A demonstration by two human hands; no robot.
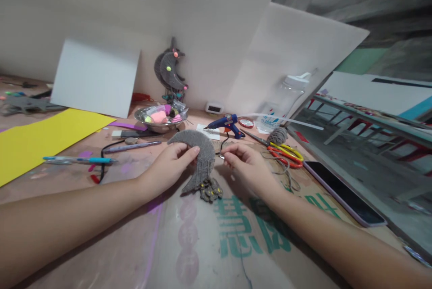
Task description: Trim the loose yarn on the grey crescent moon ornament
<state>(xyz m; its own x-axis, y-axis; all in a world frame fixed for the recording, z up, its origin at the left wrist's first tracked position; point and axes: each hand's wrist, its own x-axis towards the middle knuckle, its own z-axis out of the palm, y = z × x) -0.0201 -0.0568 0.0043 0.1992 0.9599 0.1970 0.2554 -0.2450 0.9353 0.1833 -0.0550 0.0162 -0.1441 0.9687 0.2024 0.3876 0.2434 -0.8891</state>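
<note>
My left hand [175,163] grips a crescent moon wrapped in grey yarn [204,156], thumb across its front. At the moon's lower end hangs a cluster of small dark pieces with yellow spots [211,191]. To the right of the moon, apart from it, my right hand [248,165] is closed in a pinch. A small shiny bit shows by its fingertips, too small to name. Loose grey yarn [286,172] lies beyond that wrist, near a ball of grey yarn [277,136]. Just behind the hands rests a blue glue gun [225,123] with a small red light.
Scissors [286,154] and a phone [344,192] lie at the right, near the table edge. A metal bowl of craft bits [158,122] stands behind my left hand. Pens [81,160] and yellow sheets [50,138] lie left. A finished-looking moon ornament [170,70] leans on the wall.
</note>
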